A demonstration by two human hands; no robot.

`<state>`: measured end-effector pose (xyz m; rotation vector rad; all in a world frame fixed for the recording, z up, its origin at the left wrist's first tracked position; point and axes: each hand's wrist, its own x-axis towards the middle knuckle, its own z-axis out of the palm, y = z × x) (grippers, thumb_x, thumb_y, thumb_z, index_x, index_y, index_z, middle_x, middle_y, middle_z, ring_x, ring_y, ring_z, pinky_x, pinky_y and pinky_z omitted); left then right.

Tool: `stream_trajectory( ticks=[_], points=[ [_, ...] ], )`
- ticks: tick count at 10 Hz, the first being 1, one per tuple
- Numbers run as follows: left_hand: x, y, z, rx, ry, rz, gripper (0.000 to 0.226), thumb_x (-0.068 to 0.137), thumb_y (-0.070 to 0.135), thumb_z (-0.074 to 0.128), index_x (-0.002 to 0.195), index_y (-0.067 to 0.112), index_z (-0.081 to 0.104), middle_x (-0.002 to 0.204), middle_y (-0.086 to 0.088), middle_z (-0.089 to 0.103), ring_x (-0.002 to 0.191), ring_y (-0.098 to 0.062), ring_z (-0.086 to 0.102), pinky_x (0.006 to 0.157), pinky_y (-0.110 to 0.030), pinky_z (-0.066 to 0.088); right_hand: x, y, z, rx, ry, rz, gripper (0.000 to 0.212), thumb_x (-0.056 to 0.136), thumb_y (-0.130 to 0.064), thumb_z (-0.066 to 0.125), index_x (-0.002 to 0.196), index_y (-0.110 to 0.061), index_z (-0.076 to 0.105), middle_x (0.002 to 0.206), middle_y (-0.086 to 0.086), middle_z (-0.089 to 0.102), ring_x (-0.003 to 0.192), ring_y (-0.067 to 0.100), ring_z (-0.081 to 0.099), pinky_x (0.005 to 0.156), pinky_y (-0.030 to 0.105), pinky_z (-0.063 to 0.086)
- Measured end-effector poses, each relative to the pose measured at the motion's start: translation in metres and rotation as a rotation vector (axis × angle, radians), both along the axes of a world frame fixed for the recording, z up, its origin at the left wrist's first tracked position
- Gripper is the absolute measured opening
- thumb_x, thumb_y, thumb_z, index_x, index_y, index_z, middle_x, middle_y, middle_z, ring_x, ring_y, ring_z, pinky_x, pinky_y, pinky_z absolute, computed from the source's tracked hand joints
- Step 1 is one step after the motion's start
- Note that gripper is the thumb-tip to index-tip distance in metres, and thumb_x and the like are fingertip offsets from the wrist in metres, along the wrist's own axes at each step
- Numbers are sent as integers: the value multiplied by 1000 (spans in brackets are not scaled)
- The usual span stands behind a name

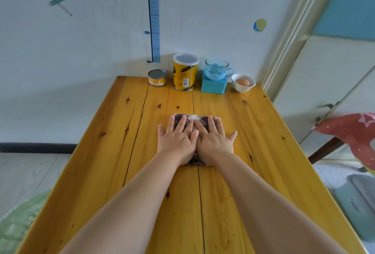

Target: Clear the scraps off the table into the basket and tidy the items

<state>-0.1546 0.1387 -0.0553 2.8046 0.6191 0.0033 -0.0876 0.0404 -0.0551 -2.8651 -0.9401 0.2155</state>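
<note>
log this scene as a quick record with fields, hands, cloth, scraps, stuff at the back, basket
left hand: flat, fingers straight, presses on the cloth
right hand: flat beside the left, also on the cloth
cloth: dark, folded, mid table, mostly under the hands
scraps: small white heap at the cloth's far edge
back row, left to right: small tin, yellow canister, glass cup on a teal box, white bowl holding an egg
basket: not in view
</note>
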Motion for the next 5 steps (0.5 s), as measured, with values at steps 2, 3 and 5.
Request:
stream_trajectory(
  ticks=[2,3,5],
  points=[
    [14,7,0,-9,13,9,53,94,49,4,145,33,3,155,7,-7,140,-20,-16,109,-54,-5,15,9,-1,-1,-8,1,49,93,-48,8,141,-45,0,157,0,-6,142,23,-17,103,67,-7],
    [11,7,2,-50,-16,3,54,94,50,7,145,33,5,156,5,-5,141,-20,-13,110,-53,-3,14,8,3,-6,61,-5,49,94,-48,9,142,-45,0,157,-1,-7,141,22,-18,104,67,-7],
    [-17,16,7,-105,-327,135,50,97,40,24,143,19,25,154,-6,17,141,-24,12,114,-43,14,7,-16,25,593,163,-199,42,98,-35,26,137,-21,38,146,1,37,136,17,28,109,43,23]
  ],
)
